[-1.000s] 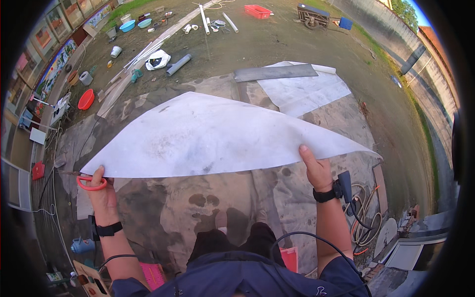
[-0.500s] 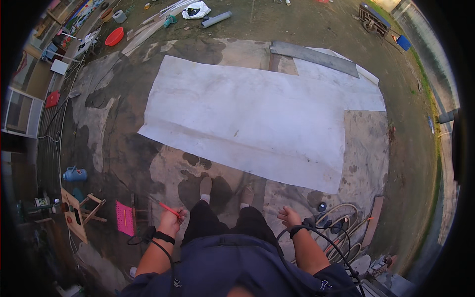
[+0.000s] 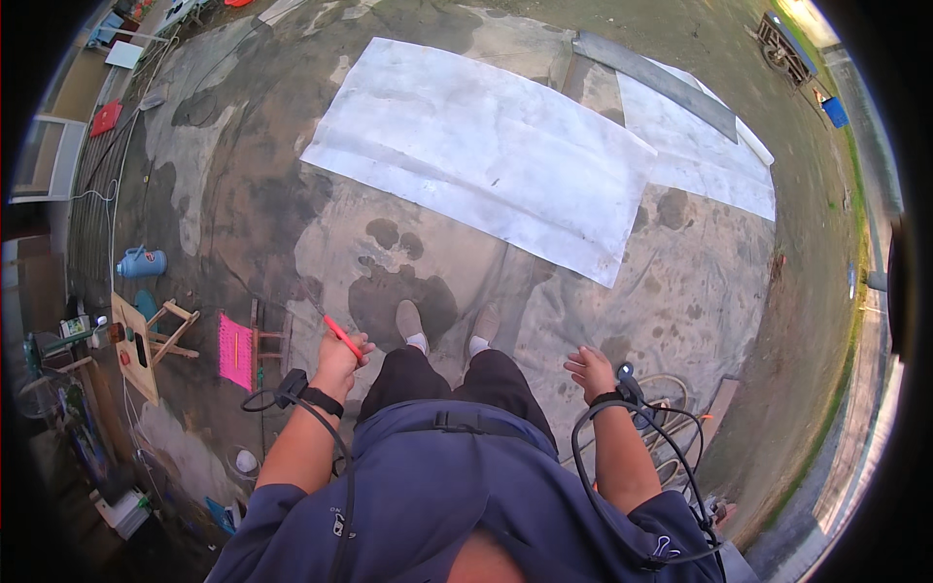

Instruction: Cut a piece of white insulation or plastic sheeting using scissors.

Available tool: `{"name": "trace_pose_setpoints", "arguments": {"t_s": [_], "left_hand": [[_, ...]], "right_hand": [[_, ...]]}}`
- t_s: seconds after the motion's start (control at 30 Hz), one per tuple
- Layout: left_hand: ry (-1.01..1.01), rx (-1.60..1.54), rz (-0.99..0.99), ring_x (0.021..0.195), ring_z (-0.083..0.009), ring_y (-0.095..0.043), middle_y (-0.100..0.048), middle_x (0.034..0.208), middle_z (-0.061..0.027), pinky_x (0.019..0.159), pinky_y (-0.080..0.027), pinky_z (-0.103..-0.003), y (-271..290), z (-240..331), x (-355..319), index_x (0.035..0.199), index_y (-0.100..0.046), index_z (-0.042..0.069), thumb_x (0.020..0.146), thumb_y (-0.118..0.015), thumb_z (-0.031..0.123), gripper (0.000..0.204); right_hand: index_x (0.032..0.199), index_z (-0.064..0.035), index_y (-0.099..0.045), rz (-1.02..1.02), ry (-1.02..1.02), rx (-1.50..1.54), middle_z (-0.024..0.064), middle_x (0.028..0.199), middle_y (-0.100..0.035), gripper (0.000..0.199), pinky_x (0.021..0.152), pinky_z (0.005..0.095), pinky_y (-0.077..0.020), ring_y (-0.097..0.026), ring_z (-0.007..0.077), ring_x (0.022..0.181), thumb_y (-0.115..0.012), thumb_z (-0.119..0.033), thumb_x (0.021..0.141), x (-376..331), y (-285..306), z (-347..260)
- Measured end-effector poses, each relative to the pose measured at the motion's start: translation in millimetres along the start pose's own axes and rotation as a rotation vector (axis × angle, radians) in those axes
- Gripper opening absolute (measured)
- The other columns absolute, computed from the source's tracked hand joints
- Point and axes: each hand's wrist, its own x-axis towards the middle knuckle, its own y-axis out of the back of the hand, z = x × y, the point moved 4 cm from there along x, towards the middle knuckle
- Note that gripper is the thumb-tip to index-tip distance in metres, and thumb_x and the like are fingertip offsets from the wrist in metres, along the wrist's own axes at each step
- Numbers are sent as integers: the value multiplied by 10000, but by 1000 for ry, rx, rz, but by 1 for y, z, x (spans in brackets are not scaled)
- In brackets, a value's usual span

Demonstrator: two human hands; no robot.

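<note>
My left hand (image 3: 342,358) is closed around a red-handled tool (image 3: 342,335), whose thin dark tip points forward and left; its exact kind is too small to make out. To the right, my right hand (image 3: 590,371) hangs with fingers stretched out and nothing in them. Both wrists carry dark bands with black cables. Ahead of my feet (image 3: 409,317) a big white sheet (image 3: 486,146) lies flat on the stained ground, with a fold line along its near side. Neither hand touches it.
A second white sheet (image 3: 714,160) lies at the far right under a long grey board (image 3: 661,83). At left are a blue thermos (image 3: 142,262), a wooden folding stool (image 3: 136,348) and a pink seat (image 3: 235,350). A coiled hose (image 3: 671,394) rests beside my right hand.
The white sheet now appears farther forward, and my feet stand farther back on the wet patch. My right hand has risen slightly; my left still grips the red-handled tool.
</note>
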Motion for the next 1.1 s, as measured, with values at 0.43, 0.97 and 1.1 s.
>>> {"name": "trace_pose_setpoints", "arguments": {"t_s": [0.43, 0.97, 1.1], "left_hand": [[104, 310, -50, 667, -177, -660, -592, 783, -63, 441, -470, -264, 107, 8, 29, 984, -511, 26, 787, -623, 14, 226], [-89, 1233, -384, 948, -383, -651, -671, 985, -226, 831, -512, -429, 97, 0, 37, 1209, -541, 19, 742, -652, 150, 497], [-105, 1165, -371, 820, -315, -659, -660, 894, -171, 701, -504, -373, 98, 8, 52, 1154, -552, 13, 771, -655, 116, 410]], "right_hand": [[1112, -64, -697, -363, 316, -1040, 138, 982, -705, 353, 851, 352, -518, -676, 267, 926, -669, -297, 849, -60, -173, 19], [968, -13, -688, -936, 65, -871, 16, 869, -691, 120, 776, 261, -495, -610, 82, 815, -633, -105, 912, -111, -269, -72], [953, -15, -688, -972, -8, -828, 8, 849, -690, 126, 767, 263, -495, -607, 80, 801, -636, -118, 902, -88, -276, -61]]}}
